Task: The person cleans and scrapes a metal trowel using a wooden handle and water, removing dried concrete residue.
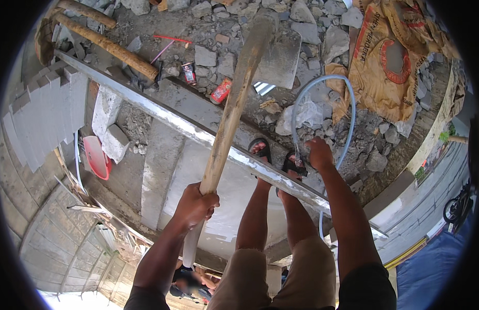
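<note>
In the head view, two bare hands show, and one hoe stands between upper centre and lower centre of the frame. The left hand (199, 205), left of centre, has its fingers clamped around the wooden handle of the hoe (228, 124), whose single broad metal blade lies on the rubble (336, 44) at upper centre. The right hand (320, 154), right of centre, has its fingers curled together beside one blue hose (351, 121); whether they grip it I cannot tell. The hose makes one loop there.

Below the hose's loop are two feet (259, 146) in black sandals. One long bar (172, 119) slants from upper left to lower right, passing under the hoe handle. Upper left has two wooden poles (108, 46); left has one red basin (96, 157). Two small red packs (220, 91) lie at upper centre. Brown paper sacks (371, 67), overlapping too much to count, fill the upper right; one motorcycle (458, 204) stands at the right edge
</note>
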A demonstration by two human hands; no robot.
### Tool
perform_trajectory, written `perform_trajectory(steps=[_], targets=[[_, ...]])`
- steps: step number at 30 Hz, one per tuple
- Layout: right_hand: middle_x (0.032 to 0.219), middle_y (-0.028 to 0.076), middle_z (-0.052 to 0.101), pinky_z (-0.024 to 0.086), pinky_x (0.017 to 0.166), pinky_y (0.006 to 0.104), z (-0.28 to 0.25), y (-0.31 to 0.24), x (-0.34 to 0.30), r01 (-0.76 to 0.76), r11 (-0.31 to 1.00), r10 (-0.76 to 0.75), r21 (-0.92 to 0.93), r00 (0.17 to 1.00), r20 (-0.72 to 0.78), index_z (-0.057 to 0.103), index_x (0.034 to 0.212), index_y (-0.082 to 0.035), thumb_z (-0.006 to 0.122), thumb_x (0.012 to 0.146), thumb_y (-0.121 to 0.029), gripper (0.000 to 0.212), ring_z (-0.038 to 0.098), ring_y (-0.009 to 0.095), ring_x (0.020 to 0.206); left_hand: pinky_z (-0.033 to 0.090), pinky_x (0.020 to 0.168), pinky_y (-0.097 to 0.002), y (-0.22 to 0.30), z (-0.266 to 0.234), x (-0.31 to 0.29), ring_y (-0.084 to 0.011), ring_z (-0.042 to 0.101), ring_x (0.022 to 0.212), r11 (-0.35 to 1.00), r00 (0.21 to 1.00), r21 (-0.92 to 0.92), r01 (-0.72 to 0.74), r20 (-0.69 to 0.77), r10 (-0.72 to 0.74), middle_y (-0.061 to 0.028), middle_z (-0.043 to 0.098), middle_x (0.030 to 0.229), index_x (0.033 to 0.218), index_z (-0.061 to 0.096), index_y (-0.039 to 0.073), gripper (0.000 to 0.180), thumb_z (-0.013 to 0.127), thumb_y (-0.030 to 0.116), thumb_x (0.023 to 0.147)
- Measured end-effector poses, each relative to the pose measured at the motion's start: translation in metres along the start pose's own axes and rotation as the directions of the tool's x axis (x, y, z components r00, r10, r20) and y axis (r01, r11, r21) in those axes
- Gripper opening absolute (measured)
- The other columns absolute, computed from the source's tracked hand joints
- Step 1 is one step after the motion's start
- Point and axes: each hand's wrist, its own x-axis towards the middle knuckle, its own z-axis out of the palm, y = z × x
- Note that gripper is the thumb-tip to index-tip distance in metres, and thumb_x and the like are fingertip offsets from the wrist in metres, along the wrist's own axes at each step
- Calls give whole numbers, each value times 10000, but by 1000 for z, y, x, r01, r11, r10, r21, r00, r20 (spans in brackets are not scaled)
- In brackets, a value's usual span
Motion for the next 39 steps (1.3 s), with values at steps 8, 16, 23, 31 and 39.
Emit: perform_trajectory(steps=[8,16,23,31,39], targets=[[1229,2,604,369,1056,368,20,-46,57,460,532,-638,-711,770,20,766,922,-169,655,800,-247,183,477,230,1272,354,416,-297,-2,15,49,-117,436,432,976,988,164,145,-72,-135,-25,473,562,723,535,15,99,621,33,770],[1063,-12,639,281,1188,448,-27,-68,95,719,460,-785,-522,603,139,744,840,-201,634,815,-249,123,529,203,1217,388,397,-297,-13,7,65,-111,460,413,983,991,121,136,-29,-133,-23,492,547,737,552,4,119,606,74,817],[1010,-23,635,494,768,345,-17,-106,94,782,482,-808,-396,571,143,733,779,-197,667,805,-234,80,567,181,1080,393,394,-300,-17,18,65,-104,461,422,983,990,125,137,-53,-131,-20,494,563,778,552,14,82,586,79,814],[814,4,754,519,706,382,-26,-139,74,567,709,-427,-419,818,385,794,831,-181,719,819,-270,117,736,212,827,404,402,-302,-29,14,68,-114,476,431,990,993,83,115,-25,-113,-30,506,572,778,549,9,97,588,91,812],[733,77,688,527,666,398,-83,-164,28,473,853,-443,-220,879,175,681,887,-89,782,751,-437,387,716,260,758,415,405,-312,-15,26,59,-125,491,446,991,996,106,79,-42,-75,-38,512,604,862,549,-21,142,598,109,830]])
